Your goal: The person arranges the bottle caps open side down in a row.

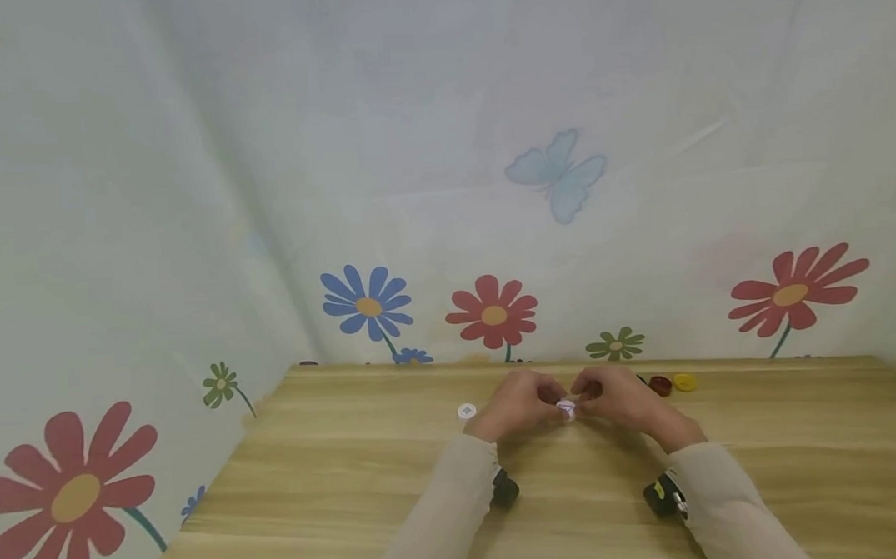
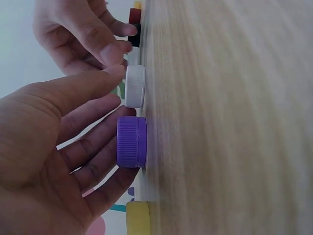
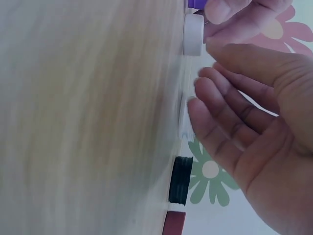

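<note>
A white bottle cap [image 2: 135, 86] lies on the wooden table between both hands. My left hand [image 1: 519, 406] has its thumb tip at the top edge of this cap, its other fingers loosely extended behind. A ribbed purple cap [image 2: 131, 142] sits in front of those left fingers. From the other side, my right hand [image 1: 614, 397] brings its thumb and forefinger close to the white cap; its remaining fingers are relaxed and slightly bent. Near the right fingertips is a pale, see-through cap [image 3: 184, 120]. Whether either thumb firmly touches the white cap is hard to tell.
Beyond the right hand stand a black cap [image 3: 181, 180], a dark red cap [image 1: 659, 385] and a yellow cap [image 1: 684, 382]. Another yellow cap [image 2: 138, 218] is past the purple one. A pale round cap [image 1: 466, 410] lies left of the left hand. A flowered curtain [image 1: 414, 189] hangs behind.
</note>
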The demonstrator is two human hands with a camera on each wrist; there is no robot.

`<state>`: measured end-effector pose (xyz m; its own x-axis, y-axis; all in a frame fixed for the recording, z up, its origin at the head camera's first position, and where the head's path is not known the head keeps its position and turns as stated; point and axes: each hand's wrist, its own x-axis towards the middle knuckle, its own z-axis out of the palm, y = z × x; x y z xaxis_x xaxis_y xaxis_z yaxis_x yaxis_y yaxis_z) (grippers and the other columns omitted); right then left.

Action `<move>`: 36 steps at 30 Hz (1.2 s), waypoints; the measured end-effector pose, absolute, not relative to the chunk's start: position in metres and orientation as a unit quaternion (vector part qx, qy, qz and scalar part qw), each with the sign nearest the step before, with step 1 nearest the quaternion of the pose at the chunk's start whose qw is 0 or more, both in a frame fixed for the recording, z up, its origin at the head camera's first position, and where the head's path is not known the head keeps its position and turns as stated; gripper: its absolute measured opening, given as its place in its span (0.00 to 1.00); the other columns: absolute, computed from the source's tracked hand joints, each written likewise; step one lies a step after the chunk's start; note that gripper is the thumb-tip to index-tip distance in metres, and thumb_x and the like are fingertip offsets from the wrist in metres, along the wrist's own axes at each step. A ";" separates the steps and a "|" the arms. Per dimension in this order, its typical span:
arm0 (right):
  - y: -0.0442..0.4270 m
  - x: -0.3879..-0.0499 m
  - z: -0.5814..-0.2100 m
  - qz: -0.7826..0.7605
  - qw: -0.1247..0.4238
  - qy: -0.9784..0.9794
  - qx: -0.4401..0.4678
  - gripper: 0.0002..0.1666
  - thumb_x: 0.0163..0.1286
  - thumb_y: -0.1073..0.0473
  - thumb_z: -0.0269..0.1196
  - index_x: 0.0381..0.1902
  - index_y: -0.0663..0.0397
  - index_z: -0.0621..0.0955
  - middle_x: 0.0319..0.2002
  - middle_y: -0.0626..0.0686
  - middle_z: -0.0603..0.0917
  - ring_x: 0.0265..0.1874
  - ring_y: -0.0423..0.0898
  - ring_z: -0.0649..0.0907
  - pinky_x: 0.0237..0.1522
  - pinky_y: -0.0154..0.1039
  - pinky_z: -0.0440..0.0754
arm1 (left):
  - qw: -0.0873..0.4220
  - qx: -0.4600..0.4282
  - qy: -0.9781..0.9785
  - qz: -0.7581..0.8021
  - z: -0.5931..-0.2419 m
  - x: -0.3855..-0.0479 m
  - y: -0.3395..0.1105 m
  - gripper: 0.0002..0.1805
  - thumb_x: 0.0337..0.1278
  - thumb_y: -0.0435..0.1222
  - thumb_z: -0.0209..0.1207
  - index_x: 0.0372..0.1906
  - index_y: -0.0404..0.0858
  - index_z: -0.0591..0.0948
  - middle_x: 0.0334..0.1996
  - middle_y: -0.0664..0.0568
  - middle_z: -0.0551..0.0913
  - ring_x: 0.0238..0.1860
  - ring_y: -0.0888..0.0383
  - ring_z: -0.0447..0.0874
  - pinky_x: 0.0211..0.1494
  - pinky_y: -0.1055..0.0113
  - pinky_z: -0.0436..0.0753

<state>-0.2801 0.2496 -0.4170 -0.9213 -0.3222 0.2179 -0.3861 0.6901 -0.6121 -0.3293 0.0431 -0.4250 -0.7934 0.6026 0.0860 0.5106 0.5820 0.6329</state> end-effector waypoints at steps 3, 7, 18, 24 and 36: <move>0.251 -0.278 -0.419 0.342 0.064 -0.918 0.191 0.10 0.65 0.67 0.74 0.44 0.65 0.86 0.37 0.51 0.87 0.38 0.48 0.85 0.42 0.47 0.84 | 0.071 0.304 0.885 0.346 -0.426 -0.329 0.043 0.16 0.59 0.40 0.78 0.49 0.39 0.91 0.38 0.60 0.89 0.39 0.67 0.82 0.47 0.71 0.82; 0.256 -0.276 -0.422 0.336 0.083 -0.922 0.173 0.10 0.66 0.68 0.73 0.44 0.65 0.86 0.38 0.54 0.88 0.39 0.51 0.86 0.43 0.50 0.85 | 0.058 0.308 0.883 0.350 -0.426 -0.326 0.050 0.18 0.58 0.40 0.78 0.52 0.39 0.91 0.40 0.58 0.90 0.40 0.66 0.83 0.48 0.71 0.82; 0.267 -0.273 -0.423 0.339 0.084 -0.926 0.139 0.16 0.67 0.66 0.72 0.50 0.70 0.85 0.45 0.63 0.88 0.41 0.57 0.87 0.44 0.56 0.86 | 0.028 0.290 0.891 0.348 -0.427 -0.321 0.073 0.20 0.58 0.38 0.77 0.55 0.38 0.89 0.48 0.53 0.91 0.47 0.62 0.87 0.51 0.70 0.82; 0.272 -0.276 -0.422 0.332 0.071 -0.931 0.132 0.19 0.66 0.67 0.73 0.52 0.72 0.83 0.47 0.65 0.87 0.43 0.58 0.86 0.45 0.56 0.86 | 0.034 0.262 0.895 0.360 -0.427 -0.319 0.083 0.22 0.59 0.39 0.77 0.58 0.38 0.88 0.51 0.53 0.90 0.51 0.60 0.87 0.54 0.68 0.83; 0.276 -0.282 -0.425 0.307 0.094 -0.935 0.147 0.16 0.59 0.71 0.76 0.45 0.69 0.85 0.40 0.61 0.88 0.39 0.56 0.86 0.42 0.55 0.85 | 0.025 0.260 0.904 0.339 -0.427 -0.320 0.095 0.21 0.58 0.36 0.77 0.57 0.40 0.89 0.47 0.55 0.90 0.45 0.64 0.84 0.53 0.68 0.82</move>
